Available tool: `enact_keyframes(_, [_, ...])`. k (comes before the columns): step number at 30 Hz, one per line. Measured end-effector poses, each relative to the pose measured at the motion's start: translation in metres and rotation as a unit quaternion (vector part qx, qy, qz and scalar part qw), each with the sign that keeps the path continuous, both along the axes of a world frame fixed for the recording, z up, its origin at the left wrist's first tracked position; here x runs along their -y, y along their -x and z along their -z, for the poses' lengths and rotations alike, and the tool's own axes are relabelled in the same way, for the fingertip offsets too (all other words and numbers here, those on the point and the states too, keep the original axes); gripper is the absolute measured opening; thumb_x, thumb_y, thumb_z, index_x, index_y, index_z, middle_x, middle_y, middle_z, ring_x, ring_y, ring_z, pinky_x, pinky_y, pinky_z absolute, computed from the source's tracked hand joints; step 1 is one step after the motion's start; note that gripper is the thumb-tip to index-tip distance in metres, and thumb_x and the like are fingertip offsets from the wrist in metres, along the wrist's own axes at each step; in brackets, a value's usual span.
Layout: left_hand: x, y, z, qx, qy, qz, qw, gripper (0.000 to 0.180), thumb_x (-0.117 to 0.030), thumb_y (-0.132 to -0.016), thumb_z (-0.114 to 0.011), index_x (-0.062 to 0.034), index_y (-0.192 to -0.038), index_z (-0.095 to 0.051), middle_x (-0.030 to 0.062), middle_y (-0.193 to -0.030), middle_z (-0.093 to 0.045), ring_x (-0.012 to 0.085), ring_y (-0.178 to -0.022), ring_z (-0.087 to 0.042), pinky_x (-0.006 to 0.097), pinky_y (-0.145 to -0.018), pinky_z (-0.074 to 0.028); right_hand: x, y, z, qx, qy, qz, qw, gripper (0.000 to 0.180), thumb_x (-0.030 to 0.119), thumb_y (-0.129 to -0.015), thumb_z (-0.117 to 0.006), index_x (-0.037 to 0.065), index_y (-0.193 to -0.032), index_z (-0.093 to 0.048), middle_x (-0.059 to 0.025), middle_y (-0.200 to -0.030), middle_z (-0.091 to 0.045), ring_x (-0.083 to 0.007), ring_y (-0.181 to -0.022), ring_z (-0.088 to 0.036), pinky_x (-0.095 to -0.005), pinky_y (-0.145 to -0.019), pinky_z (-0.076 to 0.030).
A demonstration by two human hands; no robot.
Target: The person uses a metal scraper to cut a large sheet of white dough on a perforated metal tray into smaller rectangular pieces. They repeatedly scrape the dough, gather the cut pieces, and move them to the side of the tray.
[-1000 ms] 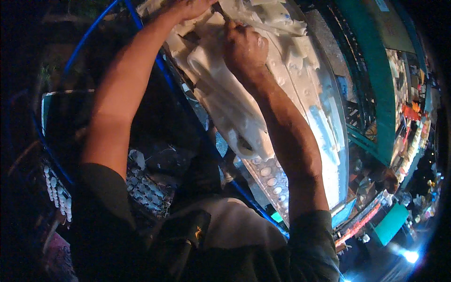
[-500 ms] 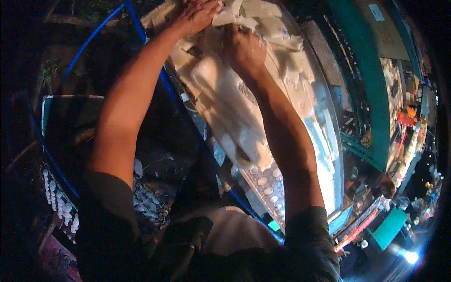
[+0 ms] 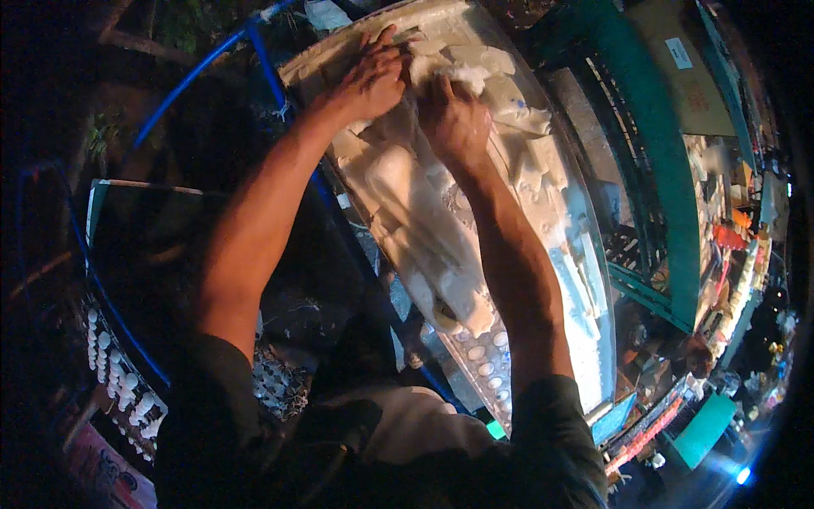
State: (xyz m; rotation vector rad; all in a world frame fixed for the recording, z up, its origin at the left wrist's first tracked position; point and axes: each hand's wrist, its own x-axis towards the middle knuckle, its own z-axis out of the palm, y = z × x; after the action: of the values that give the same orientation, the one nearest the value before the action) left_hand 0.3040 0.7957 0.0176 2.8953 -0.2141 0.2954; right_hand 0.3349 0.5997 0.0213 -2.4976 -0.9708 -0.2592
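Head view: dark, night-lit surroundings, with a long tilted table (image 3: 585, 339) running from the top centre down to the lower right, its rim catching a pale glow. Heaped along it, white blocks (image 3: 424, 229), chunky and irregular, perhaps ice or foam; too washed out to tell. Further down the same surface, a row of small round white caps (image 3: 479, 352). To the right, a teal frame (image 3: 653, 161) and, beyond it, cluttered coloured goods (image 3: 729, 246), too small to make out. To the left, blue tubing (image 3: 203, 68) arching over a dark space, and lower left a cluster of small white bulb-like pieces (image 3: 119, 382).

Both arms stretched up and away to the far end of the heap. Left hand (image 3: 369, 81) laid flat on the topmost white pieces (image 3: 475, 64), fingers (image 3: 381, 42) spread and pressing down, gripping nothing visible. Right hand (image 3: 454, 123) just beside it, knuckles up, fingers curled in and seemingly closed on a ragged white lump (image 3: 454, 75); exact grip hidden under the hand.

As a judgement only: well into arranging or packing the heap, most blocks already lying settled along the table, only the far end under the hands looking loose and unsettled.
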Motion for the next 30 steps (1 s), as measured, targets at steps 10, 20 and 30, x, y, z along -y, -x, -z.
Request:
enact_keyframes(10, [0.106,0.107,-0.040,0.006,0.147,0.111,0.983,0.029,-0.019,-0.084,-0.065,-0.0039,-0.109,-0.070,0.0138,-0.135,-0.061,0.0356,-0.140,-0.045,0.060,-0.122,-0.023,0.122,0.114,-0.092,-0.197,-0.003,0.056,0.979,0.018,0.020,-0.089,-0.072,0.004,-0.088,-0.063,-0.0220,-0.077,-0.066,-0.0456,-0.073,-0.066,-0.0489,-0.062,-0.052])
enact_keyframes(20, [0.131,0.077,-0.051,-0.047,0.196,0.087,0.976,0.036,-0.028,-0.092,-0.070,0.0005,-0.114,-0.065,0.0216,-0.120,-0.064,0.0394,-0.122,-0.057,0.049,-0.113,-0.040,0.244,0.202,-0.136,-0.610,-0.087,0.208,0.760,0.037,0.036,-0.103,-0.062,0.002,-0.115,-0.070,-0.0096,-0.084,-0.072,-0.0166,-0.061,-0.063,-0.0321,-0.055,-0.048])
enact_keyframes(30, [0.146,0.038,-0.027,-0.144,0.010,0.043,0.989,0.077,-0.041,-0.095,-0.065,0.0046,-0.151,-0.039,0.0282,-0.159,-0.032,0.0453,-0.151,-0.023,0.062,-0.124,-0.013,0.311,0.269,-0.131,-0.686,-0.352,0.218,0.599,0.045,0.043,-0.105,-0.058,0.000,-0.117,-0.066,-0.0063,-0.093,-0.070,-0.0118,-0.070,-0.057,-0.0284,-0.062,-0.047])
